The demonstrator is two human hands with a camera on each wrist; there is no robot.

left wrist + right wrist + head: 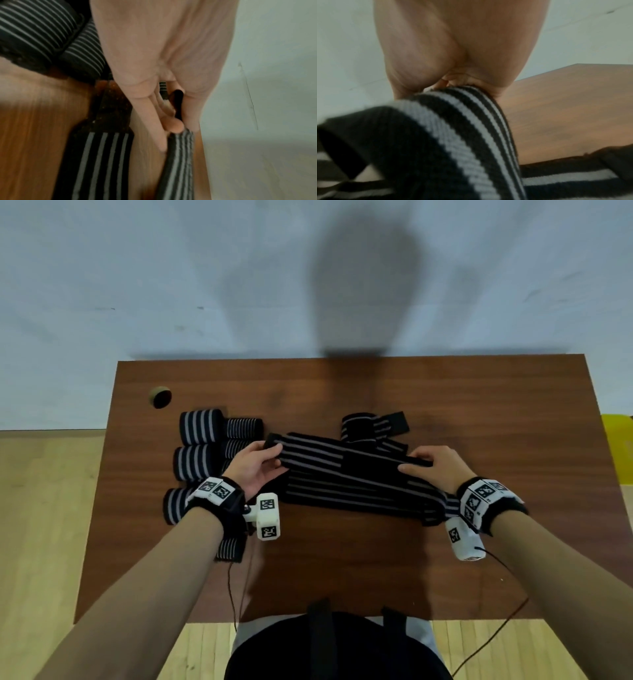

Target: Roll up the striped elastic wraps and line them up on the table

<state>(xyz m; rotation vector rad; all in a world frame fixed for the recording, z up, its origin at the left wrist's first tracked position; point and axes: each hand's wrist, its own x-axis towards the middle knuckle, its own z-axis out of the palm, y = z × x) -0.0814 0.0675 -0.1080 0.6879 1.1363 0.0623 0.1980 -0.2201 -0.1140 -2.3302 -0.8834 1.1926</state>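
Head view: brown wooden table, pale wall behind it, wood floor to either side. Left hand pinches the left end of a black striped wrap, thumb on top, fingers under. Right hand grips the same wrap at its right end, fingers curled over the far edge. The wrap is stretched flat between the two hands, above a loose pile of unrolled wraps at table centre. More loose strap ends with a black tab lie just beyond the pile, toward the far side. Rolled wraps sit in a group on the left part of the table, touching one another, partly hidden by the left forearm; exact count cannot be told. Round cable hole at far left of the table. Both wrists carry bands with marker tags and white camera blocks.

Left wrist view: blurry. Left hand seen from the palm side, fingers and thumb closed on the striped wrap edge-on. Another flat wrap with a black end patch lies on the table to the left. Rolled wraps at top left.

Right wrist view: blurry. Right hand clamps the striped wrap, which arches out from under the fingers toward the camera. Fingertips hidden by the fabric. Table to the right, another wrap strip lying on it near the bottom.
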